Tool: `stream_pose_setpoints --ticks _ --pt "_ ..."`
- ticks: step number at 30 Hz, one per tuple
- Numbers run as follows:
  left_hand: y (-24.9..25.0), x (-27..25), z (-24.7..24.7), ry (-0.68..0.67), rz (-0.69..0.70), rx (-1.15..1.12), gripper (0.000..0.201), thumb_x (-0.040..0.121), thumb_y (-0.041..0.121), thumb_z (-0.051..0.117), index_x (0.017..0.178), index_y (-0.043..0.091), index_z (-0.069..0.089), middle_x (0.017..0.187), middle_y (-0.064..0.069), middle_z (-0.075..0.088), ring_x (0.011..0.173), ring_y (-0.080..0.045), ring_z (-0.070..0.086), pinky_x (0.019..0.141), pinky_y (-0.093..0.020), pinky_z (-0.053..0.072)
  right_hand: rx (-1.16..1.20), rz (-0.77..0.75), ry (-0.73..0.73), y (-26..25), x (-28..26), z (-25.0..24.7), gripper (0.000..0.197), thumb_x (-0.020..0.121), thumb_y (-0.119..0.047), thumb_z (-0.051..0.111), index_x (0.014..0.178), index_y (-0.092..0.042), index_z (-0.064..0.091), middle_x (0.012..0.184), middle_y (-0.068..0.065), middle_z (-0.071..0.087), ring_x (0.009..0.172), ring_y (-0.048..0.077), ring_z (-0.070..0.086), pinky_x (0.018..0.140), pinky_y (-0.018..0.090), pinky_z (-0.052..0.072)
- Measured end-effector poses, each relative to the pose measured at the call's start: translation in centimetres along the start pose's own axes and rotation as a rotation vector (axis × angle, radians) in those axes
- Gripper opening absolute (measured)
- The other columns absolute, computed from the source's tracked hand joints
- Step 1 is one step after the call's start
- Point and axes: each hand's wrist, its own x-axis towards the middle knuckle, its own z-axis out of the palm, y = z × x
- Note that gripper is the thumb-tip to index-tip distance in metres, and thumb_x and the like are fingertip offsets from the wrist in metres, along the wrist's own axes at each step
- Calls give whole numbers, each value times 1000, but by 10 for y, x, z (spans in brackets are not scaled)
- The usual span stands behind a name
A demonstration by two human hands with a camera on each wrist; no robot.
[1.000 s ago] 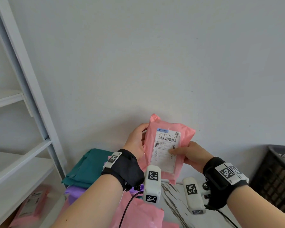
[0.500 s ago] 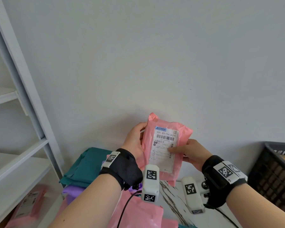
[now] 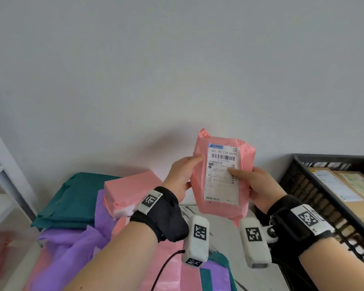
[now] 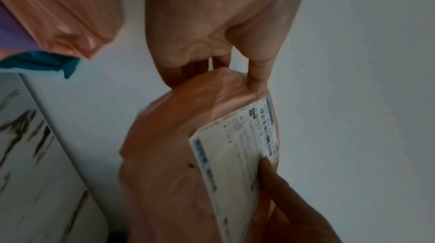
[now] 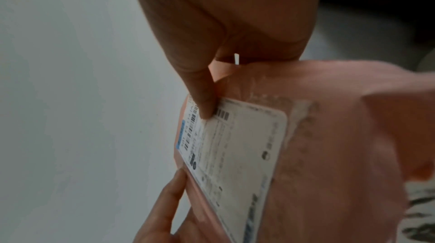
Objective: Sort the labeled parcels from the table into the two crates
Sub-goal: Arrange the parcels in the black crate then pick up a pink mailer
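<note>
since the earlier frames both hands and their parcel have drifted right in the head view; more of the black crate and the stacked parcels now show. grip itself unchanged.

left hand [image 3: 182, 175] pinches the left edge of the pink parcel [image 3: 223, 177], thumb on front, fingers behind. right hand [image 3: 259, 185] grips the right edge, thumb lying on the shipping label [image 3: 222, 173]. parcel held upright in the air above the tabletop [image 3: 219, 234], label facing the person. top line legible: "501-e9 114 [a29]". judged to be the label-reading step, destination not yet chosen.

outward: black crate [image 3: 303, 185] at right holds at least two brown parcels [image 3: 345, 185], so some sorting appears done. second crate not in view.

left to do: a pile on the tabletop, with another pink parcel [image 3: 130, 190], a teal parcel [image 3: 76, 198], a purple parcel [image 3: 76, 248] and more pink film near the bottom edge. count uncertain, layers overlap. white shelving [image 3: 6, 164] at far left.

judgement: well short of finished; most of the pile remains.
</note>
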Motion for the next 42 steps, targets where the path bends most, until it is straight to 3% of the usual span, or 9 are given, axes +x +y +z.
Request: stream_pose_setpoints --ticks 8,14,18,21,24,28,32,35,42 --pt "-32 1 87 -152 89 191 54 87 56 57 100 4 64 94 -13 64 83 -25 59 77 -36 45 35 -79 248 2 -43 -74 24 86 -12 69 108 -4 66 100 11 74 91 27 72 82 42 58" --pt "-39 -21 169 -93 211 153 48 98 38 50 91 -7 63 85 -15 64 77 -23 57 72 -36 48 -17 -178 246 -23 -85 -147 22 90 -16 64 112 -11 65 102 6 74 91 20 72 74 31 58" --pt "-29 -46 233 -91 191 41 33 100 34 48 82 14 67 88 -3 72 85 -21 67 80 -34 54 -69 -180 162 -44 -110 -211 32 91 -18 61 122 -17 60 108 1 73 101 19 69 86 37 55" --pt "-34 -59 292 -97 158 -21 30 99 36 49 87 15 67 96 -6 72 95 -26 69 88 -41 56 -83 -151 82 -56 -129 -265 42 85 -19 64 126 -16 56 117 5 69 110 25 65 96 47 49" --pt "-49 -67 355 -115 157 -23 32 98 40 49 94 14 67 103 -10 72 99 -29 68 92 -47 53 -87 -142 87 -64 -145 -315 56 71 -18 72 124 -14 56 116 8 70 106 29 67 93 52 51" --pt "-73 -68 423 -147 129 5 31 98 43 49 90 20 67 100 -6 73 96 -26 69 92 -47 53 -86 -153 147 -67 -157 -379 42 81 -4 69 121 -12 57 112 9 71 100 29 70 87 49 55" --pt "-92 -62 462 -156 56 28 29 96 41 54 92 16 66 89 -1 70 81 -18 66 67 -28 51 -62 -155 216 -65 -157 -433 38 83 2 66 118 -12 60 109 9 72 96 27 71 80 44 59" --pt "-102 -55 478 -146 -3 53 31 94 37 57 110 12 66 84 -2 63 69 -13 57 61 -25 47 -37 -131 280 -64 -149 -466 39 81 3 69 116 -13 60 107 8 73 93 27 72 76 43 60" --pt "-111 -18 519 -237 5 104 33 94 42 54 113 18 64 106 0 70 100 -18 63 86 -36 51 -126 -47 285 -58 -118 -505 40 79 6 69 114 -12 61 104 9 73 91 28 72 74 44 60"
